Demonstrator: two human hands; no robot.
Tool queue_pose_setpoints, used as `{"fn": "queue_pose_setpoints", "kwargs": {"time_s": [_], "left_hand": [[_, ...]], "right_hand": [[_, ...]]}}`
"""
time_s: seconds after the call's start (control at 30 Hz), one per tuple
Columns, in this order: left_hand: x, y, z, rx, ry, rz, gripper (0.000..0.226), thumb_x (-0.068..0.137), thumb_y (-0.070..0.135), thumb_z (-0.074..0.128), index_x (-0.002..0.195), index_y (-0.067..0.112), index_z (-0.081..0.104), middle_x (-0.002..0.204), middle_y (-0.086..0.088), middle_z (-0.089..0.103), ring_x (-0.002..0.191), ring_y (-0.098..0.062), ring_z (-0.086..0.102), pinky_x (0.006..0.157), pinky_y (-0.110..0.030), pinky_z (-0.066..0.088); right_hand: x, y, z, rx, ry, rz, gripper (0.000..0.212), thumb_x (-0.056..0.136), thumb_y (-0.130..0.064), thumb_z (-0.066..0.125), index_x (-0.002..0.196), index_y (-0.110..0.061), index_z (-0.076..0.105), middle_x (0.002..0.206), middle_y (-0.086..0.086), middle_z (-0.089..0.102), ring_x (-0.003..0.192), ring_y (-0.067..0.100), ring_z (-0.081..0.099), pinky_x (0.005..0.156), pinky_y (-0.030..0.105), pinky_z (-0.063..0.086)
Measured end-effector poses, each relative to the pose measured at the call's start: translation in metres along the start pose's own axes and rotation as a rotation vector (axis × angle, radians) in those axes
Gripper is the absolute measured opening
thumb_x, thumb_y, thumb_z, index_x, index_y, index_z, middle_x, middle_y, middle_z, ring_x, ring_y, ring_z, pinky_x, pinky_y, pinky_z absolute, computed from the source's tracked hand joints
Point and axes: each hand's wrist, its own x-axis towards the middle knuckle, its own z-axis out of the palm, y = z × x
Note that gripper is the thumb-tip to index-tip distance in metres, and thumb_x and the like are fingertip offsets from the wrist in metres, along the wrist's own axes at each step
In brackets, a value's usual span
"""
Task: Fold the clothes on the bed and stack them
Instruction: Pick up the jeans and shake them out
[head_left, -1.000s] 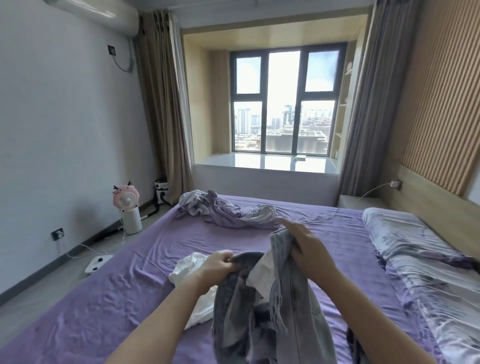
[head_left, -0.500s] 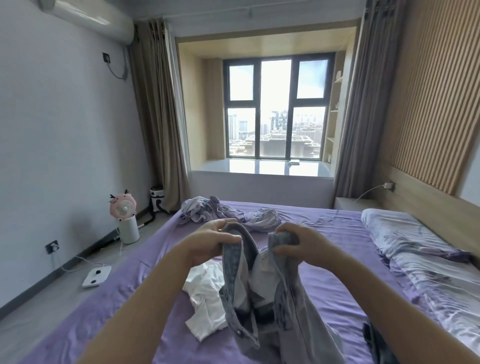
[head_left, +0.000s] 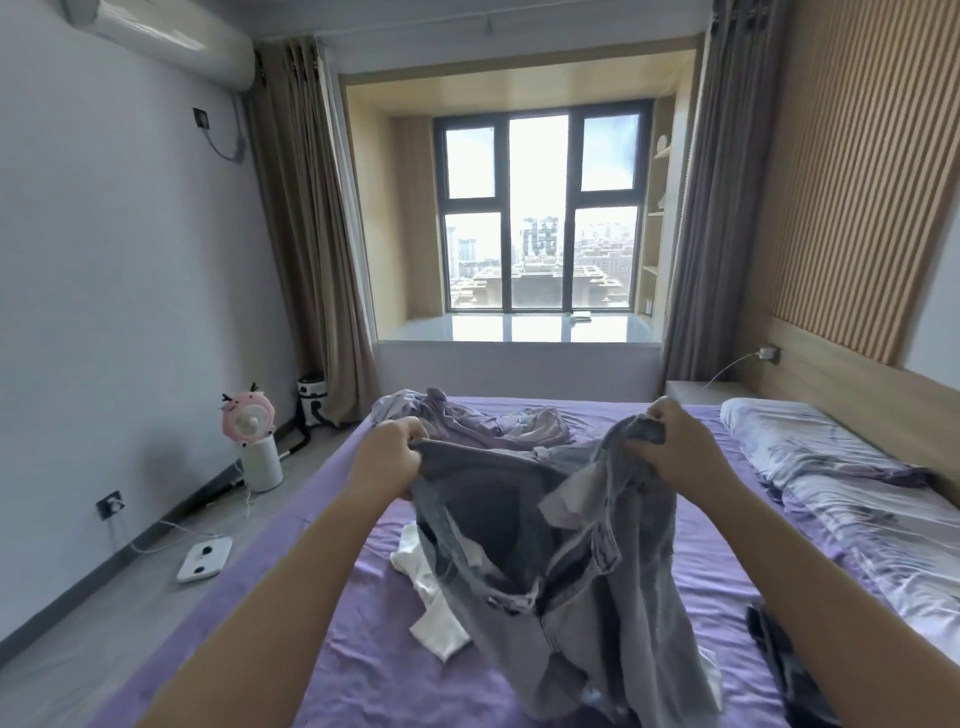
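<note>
I hold a pair of light blue-grey jeans up over the purple bed by the waistband, which gapes wide. My left hand grips the waistband's left side. My right hand grips its right side. The legs hang down toward me, bunched, with white pocket lining showing. A crumpled white garment lies on the sheet under the jeans. A rumpled lilac and grey heap of clothes sits at the far end of the bed. A dark garment lies at the lower right, partly hidden by my arm.
A pillow and folded patterned duvet run along the bed's right side by the wooden headboard. On the floor to the left stand a pink fan on a white base and a white scale. A window seat lies beyond the bed.
My hands have moved apart and upward, spreading the jeans' waistband wide. The jeans were bunched between close hands before; the view has tilted up.
</note>
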Motion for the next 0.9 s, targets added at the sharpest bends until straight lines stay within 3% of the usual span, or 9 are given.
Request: {"fn": "queue_pose_setpoints", "kwargs": {"time_s": [0.17, 0.3, 0.37, 0.47, 0.53, 0.6, 0.67, 0.77, 0.9], "left_hand": [[-0.01, -0.004, -0.021, -0.566, -0.35, -0.206, 0.025, 0.081, -0.01, 0.047, 0.093, 0.008, 0.058, 0.082, -0.016, 0.064, 0.067, -0.03, 0.069, 0.067, -0.043, 0.06], [-0.019, -0.013, -0.034, -0.49, -0.697, 0.034, 0.056, 0.073, -0.009, 0.069, 0.12, 0.017, 0.054, 0.112, -0.012, 0.065, 0.1, -0.024, 0.065, 0.086, -0.033, 0.055], [-0.023, -0.014, -0.025, -0.227, -0.57, 0.182, 0.051, 0.077, -0.004, 0.069, 0.118, 0.02, 0.051, 0.108, -0.006, 0.064, 0.094, -0.018, 0.063, 0.083, -0.028, 0.054], [-0.028, -0.008, -0.016, 0.118, -0.226, 0.267, 0.029, 0.076, 0.037, 0.069, 0.093, 0.016, 0.059, 0.08, 0.002, 0.063, 0.074, -0.018, 0.059, 0.067, -0.032, 0.051], [-0.032, -0.006, -0.015, 0.272, -0.08, 0.267, 0.052, 0.07, 0.068, 0.057, 0.078, 0.016, 0.056, 0.069, 0.005, 0.056, 0.07, -0.015, 0.052, 0.06, -0.032, 0.04], [-0.037, -0.003, -0.016, 0.156, -0.006, 0.264, 0.067, 0.059, 0.077, 0.045, 0.073, 0.013, 0.056, 0.063, 0.002, 0.051, 0.068, -0.016, 0.048, 0.058, -0.033, 0.037], [-0.044, 0.003, -0.016, -0.206, -0.027, 0.219, 0.065, 0.061, 0.069, 0.055, 0.078, 0.006, 0.059, 0.069, -0.012, 0.058, 0.071, -0.025, 0.055, 0.067, -0.043, 0.048], [-0.056, 0.022, -0.01, -0.575, -0.039, 0.106, 0.03, 0.075, 0.044, 0.067, 0.09, 0.017, 0.064, 0.086, -0.01, 0.069, 0.087, -0.027, 0.065, 0.085, -0.048, 0.052], [-0.073, 0.057, -0.006, -0.609, 0.124, 0.062, 0.008, 0.091, 0.025, 0.061, 0.09, 0.017, 0.061, 0.086, 0.001, 0.065, 0.086, -0.022, 0.061, 0.08, -0.032, 0.049]], "right_hand": [[-0.019, 0.013, 0.002, 0.081, -0.071, 0.183, 0.029, 0.078, -0.004, 0.066, 0.095, -0.009, 0.042, 0.079, 0.007, 0.054, 0.077, 0.025, 0.051, 0.064, 0.034, 0.038], [-0.036, 0.021, 0.002, 0.23, -0.018, 0.248, 0.024, 0.081, -0.007, 0.069, 0.098, -0.013, 0.054, 0.092, 0.01, 0.062, 0.088, 0.027, 0.058, 0.076, 0.034, 0.045], [-0.043, 0.021, 0.0, 0.263, 0.003, 0.251, 0.016, 0.081, -0.008, 0.07, 0.09, -0.012, 0.058, 0.089, 0.011, 0.064, 0.085, 0.028, 0.059, 0.071, 0.032, 0.044], [-0.047, 0.017, -0.005, 0.111, 0.012, 0.178, 0.016, 0.08, -0.014, 0.072, 0.09, -0.009, 0.06, 0.085, 0.01, 0.063, 0.084, 0.028, 0.058, 0.073, 0.034, 0.041], [-0.049, 0.012, -0.012, 0.037, 0.054, 0.119, 0.017, 0.082, -0.017, 0.07, 0.088, -0.009, 0.058, 0.084, 0.008, 0.061, 0.082, 0.025, 0.054, 0.07, 0.031, 0.035], [-0.053, 0.008, -0.021, 0.038, 0.121, 0.074, 0.017, 0.084, -0.018, 0.067, 0.085, -0.007, 0.055, 0.082, 0.01, 0.061, 0.08, 0.026, 0.053, 0.067, 0.03, 0.031], [-0.058, 0.006, -0.031, 0.084, 0.196, 0.047, 0.019, 0.086, -0.018, 0.065, 0.083, -0.003, 0.053, 0.08, 0.012, 0.06, 0.079, 0.026, 0.052, 0.065, 0.031, 0.03], [-0.065, 0.002, -0.047, 0.148, 0.258, 0.015, 0.021, 0.087, -0.02, 0.064, 0.079, -0.005, 0.05, 0.074, 0.008, 0.057, 0.072, 0.021, 0.051, 0.06, 0.03, 0.035], [-0.078, 0.003, -0.067, 0.25, 0.29, 0.017, 0.026, 0.087, -0.022, 0.063, 0.068, -0.014, 0.047, 0.066, 0.001, 0.052, 0.064, 0.013, 0.046, 0.06, 0.024, 0.034]]}}
